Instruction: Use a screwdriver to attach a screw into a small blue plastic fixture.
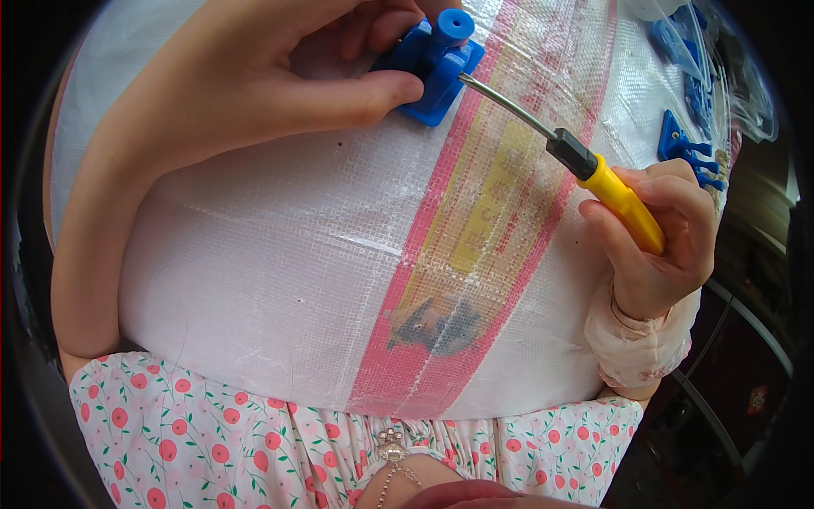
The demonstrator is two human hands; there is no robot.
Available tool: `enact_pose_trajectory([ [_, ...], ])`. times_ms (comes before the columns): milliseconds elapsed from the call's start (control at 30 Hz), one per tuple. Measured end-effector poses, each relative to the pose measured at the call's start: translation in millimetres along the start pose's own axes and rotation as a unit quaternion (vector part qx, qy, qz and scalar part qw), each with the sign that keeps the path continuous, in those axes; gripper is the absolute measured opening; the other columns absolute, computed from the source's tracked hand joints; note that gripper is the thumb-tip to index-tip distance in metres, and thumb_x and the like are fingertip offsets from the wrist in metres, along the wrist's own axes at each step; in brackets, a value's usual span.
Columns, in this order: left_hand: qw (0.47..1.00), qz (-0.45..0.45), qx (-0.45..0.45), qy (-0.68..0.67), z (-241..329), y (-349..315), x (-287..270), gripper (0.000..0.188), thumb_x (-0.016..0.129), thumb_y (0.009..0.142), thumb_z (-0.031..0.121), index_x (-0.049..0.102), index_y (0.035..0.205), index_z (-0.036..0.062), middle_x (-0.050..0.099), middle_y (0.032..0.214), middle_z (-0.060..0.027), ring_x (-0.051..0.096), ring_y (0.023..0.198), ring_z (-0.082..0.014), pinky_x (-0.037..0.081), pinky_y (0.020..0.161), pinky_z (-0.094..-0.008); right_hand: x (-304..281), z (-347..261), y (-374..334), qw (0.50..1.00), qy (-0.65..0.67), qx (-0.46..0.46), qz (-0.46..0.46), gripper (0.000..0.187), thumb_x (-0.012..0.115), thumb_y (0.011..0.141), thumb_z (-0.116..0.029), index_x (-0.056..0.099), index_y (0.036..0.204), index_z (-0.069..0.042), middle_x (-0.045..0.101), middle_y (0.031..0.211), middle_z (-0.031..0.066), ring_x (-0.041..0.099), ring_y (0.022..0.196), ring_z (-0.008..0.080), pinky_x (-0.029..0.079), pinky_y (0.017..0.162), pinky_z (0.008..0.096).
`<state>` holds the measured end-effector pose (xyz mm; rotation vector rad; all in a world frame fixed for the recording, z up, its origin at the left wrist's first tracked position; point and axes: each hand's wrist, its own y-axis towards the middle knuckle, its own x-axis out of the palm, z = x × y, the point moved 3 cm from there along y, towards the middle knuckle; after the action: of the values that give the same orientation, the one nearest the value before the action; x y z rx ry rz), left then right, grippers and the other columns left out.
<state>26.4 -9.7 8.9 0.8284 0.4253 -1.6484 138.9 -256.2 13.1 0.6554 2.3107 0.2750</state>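
Left hand (254,81) grips blue part (441,89), far centre over sheet (254,263); right hand (670,229) grips screwdriver (623,202), tip at part's right side, apparently screw-turning; next calls for steady bracing, aligned twist.

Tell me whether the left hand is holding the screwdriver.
No, the right hand grips the yellow-handled screwdriver, while the left hand holds a blue plastic part.
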Motion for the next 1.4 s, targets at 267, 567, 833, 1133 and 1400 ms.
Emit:
enact_pose_trajectory([
  [267, 0.996, -0.027, -0.055, 0.059, 9, 4, 1, 0.030, 0.072, 0.075, 0.012, 0.062, 0.102, 0.0020, 0.054, 0.078, -0.0039, 0.051, 0.064, -0.0135, 0.039, 0.053, -0.0239, -3, -4, 1, 0.998, -0.030, 0.032, -0.034, 0.032, 0.073, 0.071, 0.013, 0.060, 0.099, 0.003, 0.060, 0.091, 0.0112, 0.059, 0.077, 0.0140, 0.047, 0.071, 0.0197],
  [567, 1.000, -0.001, 0.001, 0.011, 2, 2, 0, 0.030, 0.072, 0.076, 0.012, 0.062, 0.102, 0.0026, 0.054, 0.079, -0.0041, 0.051, 0.065, -0.0139, 0.039, 0.053, -0.0244, 2, 2, 4, 0.999, 0.006, 0.008, -0.038, 0.032, 0.076, 0.072, 0.008, 0.060, 0.099, 0.001, 0.057, 0.089, 0.0097, 0.058, 0.074, 0.0127, 0.044, 0.065, 0.0189],
  [833, 0.997, -0.020, -0.060, 0.036, 10, 6, 1, 0.029, 0.071, 0.076, 0.012, 0.062, 0.101, 0.0027, 0.054, 0.078, -0.0041, 0.052, 0.066, -0.0139, 0.039, 0.054, -0.0240, 3, -4, 7, 0.996, -0.012, -0.006, -0.084, 0.036, 0.069, 0.072, 0.014, 0.055, 0.102, -0.001, 0.054, 0.103, 0.0127, 0.057, 0.088, 0.0150, 0.048, 0.074, 0.0227],
  [1133, 1.000, -0.009, -0.016, -0.001, -2, 2, 0, 0.029, 0.071, 0.075, 0.012, 0.062, 0.101, 0.0020, 0.054, 0.077, -0.0039, 0.051, 0.065, -0.0139, 0.039, 0.054, -0.0242, 0, 1, 5, 0.998, 0.004, -0.009, -0.069, 0.035, 0.070, 0.073, 0.014, 0.059, 0.105, 0.002, 0.058, 0.105, 0.0163, 0.060, 0.088, 0.0151, 0.050, 0.077, 0.0240],
  [1400, 1.000, 0.001, 0.001, 0.004, 0, 1, 0, 0.029, 0.071, 0.076, 0.012, 0.062, 0.101, 0.0018, 0.055, 0.078, -0.0047, 0.051, 0.066, -0.0142, 0.039, 0.055, -0.0243, 0, 2, 4, 0.997, 0.071, 0.021, -0.033, 0.033, 0.076, 0.073, 0.007, 0.062, 0.103, 0.005, 0.067, 0.098, 0.0186, 0.066, 0.085, 0.0206, 0.052, 0.076, 0.0243],
])
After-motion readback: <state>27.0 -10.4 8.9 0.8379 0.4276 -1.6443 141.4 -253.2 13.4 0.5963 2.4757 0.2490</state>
